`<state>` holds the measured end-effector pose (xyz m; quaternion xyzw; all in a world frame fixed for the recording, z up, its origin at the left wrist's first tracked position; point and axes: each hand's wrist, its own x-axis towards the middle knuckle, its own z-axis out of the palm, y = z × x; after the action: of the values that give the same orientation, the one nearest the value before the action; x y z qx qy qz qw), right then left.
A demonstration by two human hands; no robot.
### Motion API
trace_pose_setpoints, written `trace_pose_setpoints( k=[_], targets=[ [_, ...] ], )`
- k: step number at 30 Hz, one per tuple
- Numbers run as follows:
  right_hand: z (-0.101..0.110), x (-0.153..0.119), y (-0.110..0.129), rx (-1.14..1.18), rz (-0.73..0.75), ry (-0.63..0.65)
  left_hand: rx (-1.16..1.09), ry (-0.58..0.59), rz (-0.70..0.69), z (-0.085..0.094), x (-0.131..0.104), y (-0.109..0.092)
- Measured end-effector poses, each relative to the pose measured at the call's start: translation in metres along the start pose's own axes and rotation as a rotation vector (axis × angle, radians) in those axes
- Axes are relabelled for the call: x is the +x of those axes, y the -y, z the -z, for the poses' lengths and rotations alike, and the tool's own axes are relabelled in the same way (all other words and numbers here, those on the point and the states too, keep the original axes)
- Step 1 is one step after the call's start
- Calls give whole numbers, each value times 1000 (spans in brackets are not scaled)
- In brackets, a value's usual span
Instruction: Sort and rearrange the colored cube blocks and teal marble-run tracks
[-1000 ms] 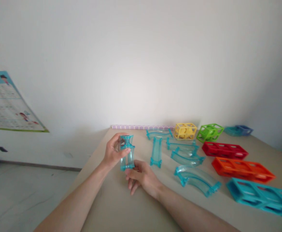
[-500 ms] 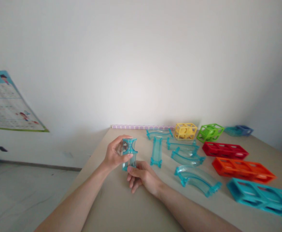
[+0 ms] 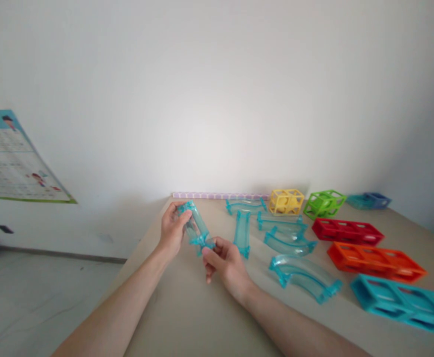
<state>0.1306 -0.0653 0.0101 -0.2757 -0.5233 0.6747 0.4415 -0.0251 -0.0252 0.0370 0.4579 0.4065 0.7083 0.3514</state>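
Observation:
A clear blue plastic piece [image 3: 197, 226] is held above the table between my two hands, tilted with its upper end to the left. My left hand [image 3: 173, 228] grips that upper end, thumb in front. The fingers of my right hand [image 3: 221, 260] pinch the lower end, where a small connector part shows. Just right of my hands, a straight clear blue track [image 3: 242, 233] lies on the table [image 3: 187, 317]. Curved clear blue tracks [image 3: 306, 277] lie farther right.
Yellow [image 3: 286, 202] and green [image 3: 324, 204] cube frames stand at the back. Red [image 3: 347, 231], orange [image 3: 376, 261] and teal [image 3: 406, 302] block frames lie on the right. A patterned purple strip [image 3: 220, 196] runs along the wall. A poster [image 3: 16, 158] hangs at left.
The held piece has turned from upright to slanted, its lower end now farther right. My right hand has risen slightly and my left hand has shifted a little left.

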Motion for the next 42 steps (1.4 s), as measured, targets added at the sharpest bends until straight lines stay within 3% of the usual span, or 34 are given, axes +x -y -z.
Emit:
trace_pose_setpoints(
  k=[3, 7, 18, 22, 25, 28, 31, 37, 42],
  targets=[
    [1, 0, 4, 23, 104, -85, 21, -47, 80, -1, 3, 3],
    [1, -1, 8, 24, 157, -133, 73, -25, 124, -3, 2, 3],
    [1, -3, 12, -39, 153, -122, 74, -9, 77, -3, 2, 3],
    [2, -4, 8, -142, 224, -161, 246, 5, -52, -1, 2, 5],
    [3, -7, 6, -358, 321, -200, 456, 30, -247, 1, 2, 7],
    [3, -12, 9, -604, 381, -197, 580, 91, -341, 2, 2, 9],
    [3, -14, 13, -744, 411, -187, 635, 100, -371, 4, 1, 10],
    [2, -14, 14, -789, 419, -189, 694, 79, -439, 5, 1, 10],
    [4, -13, 14, -826, 456, -270, 519, 89, -318, 4, 0, 5]
  ],
)
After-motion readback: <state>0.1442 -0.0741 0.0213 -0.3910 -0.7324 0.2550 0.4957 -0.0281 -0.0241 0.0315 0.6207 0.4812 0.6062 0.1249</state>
